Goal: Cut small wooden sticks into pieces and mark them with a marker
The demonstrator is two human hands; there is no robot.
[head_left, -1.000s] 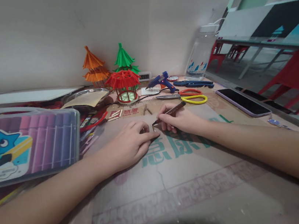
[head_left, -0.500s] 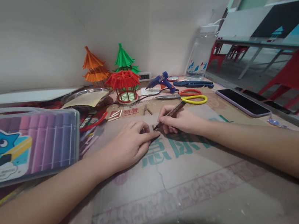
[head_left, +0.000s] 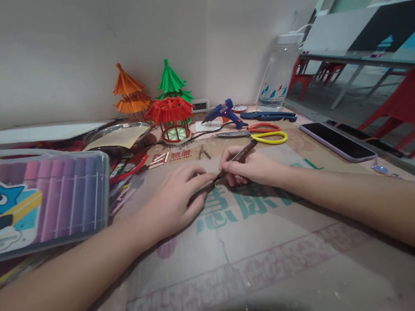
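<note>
My right hand (head_left: 249, 166) grips a dark brown marker (head_left: 243, 151) like a pen, its tip pointing left and down. Close to that tip, the fingers of my left hand (head_left: 182, 195) press together on a small stick (head_left: 215, 183); little more than one end of it shows. Beyond my hands lie a few short brown sticks (head_left: 204, 152). Several pale short sticks (head_left: 159, 160) rest further left. Under both hands is a clear sheet over printed cardboard (head_left: 286, 278).
A marker case (head_left: 70, 195) stands left. Behind are a red pavilion model (head_left: 171, 110), orange (head_left: 128, 89) and green (head_left: 169, 78) ones, a metal tray (head_left: 118, 136), a blue glue gun (head_left: 225, 113), scissors (head_left: 262, 134), pliers (head_left: 269, 116) and a bottle (head_left: 279, 73). A phone (head_left: 337, 141) lies right.
My left fingers have shifted, the index finger lifting up and closing in by the marker tip, now covering most of the small stick. My right hand has barely moved.
</note>
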